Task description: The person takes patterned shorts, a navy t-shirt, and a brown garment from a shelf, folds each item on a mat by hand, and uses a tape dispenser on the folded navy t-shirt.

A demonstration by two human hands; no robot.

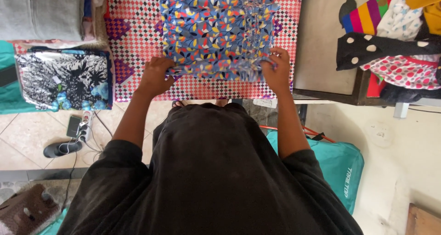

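Observation:
A blue cloth with a small leaf pattern in red, yellow and white (pixel 216 28) lies folded on a table covered by a red, white and purple checked cloth (pixel 133 42). My left hand (pixel 156 75) grips the near left corner of the blue cloth. My right hand (pixel 277 69) grips its near right corner, where the fabric bunches in folds. Both hands are at the table's near edge, in front of my black shirt.
A black-and-white floral folded fabric (pixel 64 78) lies at the left, with a grey folded one (pixel 41 12) above it. A pile of coloured and spotted clothes (pixel 395 37) sits at the right on a dark tray-like surface (pixel 321 42). A power strip (pixel 85 124) and teal bag (pixel 340 161) are on the floor.

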